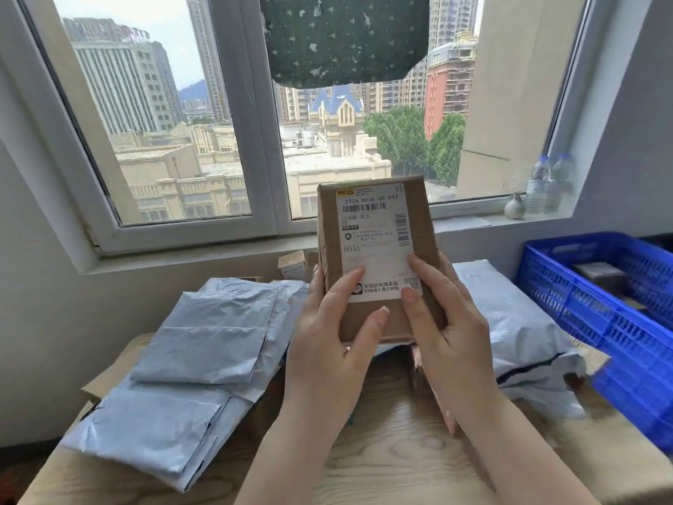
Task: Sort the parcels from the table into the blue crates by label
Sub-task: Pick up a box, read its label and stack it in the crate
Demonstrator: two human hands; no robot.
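I hold a brown cardboard parcel (pixel 418 213) upright above the table, its white shipping label (pixel 375 242) facing me; the label reads H036. My left hand (pixel 327 333) grips its lower left edge, thumb across the front. My right hand (pixel 448 329) grips its lower right side, thumb and forefinger on the label. A blue crate (pixel 597 315) stands at the right with a dark parcel (pixel 601 277) inside. Grey poly mailers (pixel 196 351) lie stacked at the left of the wooden table (pixel 393 461), and another grey mailer (pixel 517 322) lies at the right.
A small cardboard box (pixel 291 266) stands at the back of the table under the window sill. Plastic bottles (pixel 550 184) and a small round vase (pixel 515 207) stand on the sill at right. Flat cardboard lies under the mailers at the left edge.
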